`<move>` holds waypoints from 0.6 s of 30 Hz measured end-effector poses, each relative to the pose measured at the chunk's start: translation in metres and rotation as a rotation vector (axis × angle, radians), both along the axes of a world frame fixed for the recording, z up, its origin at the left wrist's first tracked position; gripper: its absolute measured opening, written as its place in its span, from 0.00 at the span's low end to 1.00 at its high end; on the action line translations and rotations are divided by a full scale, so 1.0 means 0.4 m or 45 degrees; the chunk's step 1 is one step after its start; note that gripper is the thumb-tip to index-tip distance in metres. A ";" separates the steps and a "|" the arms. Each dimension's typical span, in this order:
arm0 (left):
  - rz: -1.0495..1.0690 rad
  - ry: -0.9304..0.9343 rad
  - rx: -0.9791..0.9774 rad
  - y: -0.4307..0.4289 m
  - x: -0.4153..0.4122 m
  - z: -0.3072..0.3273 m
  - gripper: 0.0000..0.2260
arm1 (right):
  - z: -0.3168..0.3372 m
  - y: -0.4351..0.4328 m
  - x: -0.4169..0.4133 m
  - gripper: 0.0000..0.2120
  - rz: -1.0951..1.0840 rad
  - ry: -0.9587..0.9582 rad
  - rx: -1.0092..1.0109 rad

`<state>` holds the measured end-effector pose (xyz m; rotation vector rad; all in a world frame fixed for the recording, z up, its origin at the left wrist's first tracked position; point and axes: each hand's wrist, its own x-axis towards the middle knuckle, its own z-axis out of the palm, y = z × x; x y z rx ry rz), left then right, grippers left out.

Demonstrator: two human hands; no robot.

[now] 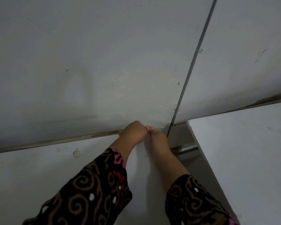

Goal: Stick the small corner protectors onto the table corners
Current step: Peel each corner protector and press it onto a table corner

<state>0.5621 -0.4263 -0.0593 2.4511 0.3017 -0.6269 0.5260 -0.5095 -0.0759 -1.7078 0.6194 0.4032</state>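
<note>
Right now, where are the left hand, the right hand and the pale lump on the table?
left hand (pixel 134 132): head view, its back.
right hand (pixel 158 138): head view, its back.
pale lump (pixel 76 153): head view, its middle.

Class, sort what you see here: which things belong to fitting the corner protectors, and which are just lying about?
In the job: left hand; right hand; white table, both hands at its far corner; any protector is hidden.
Lying about: pale lump on the table; metal bar; second table; wall strip.
</note>
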 end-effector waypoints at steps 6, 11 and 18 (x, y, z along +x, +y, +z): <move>0.052 -0.133 -0.093 0.003 -0.027 0.019 0.06 | 0.001 -0.004 0.006 0.22 0.026 0.048 -0.057; 0.014 -0.181 -0.128 0.019 -0.025 0.010 0.09 | 0.006 -0.018 -0.011 0.19 0.051 -0.001 -0.050; -0.125 -0.211 -0.135 0.049 -0.035 -0.003 0.12 | 0.005 -0.012 -0.010 0.20 0.100 -0.058 -0.211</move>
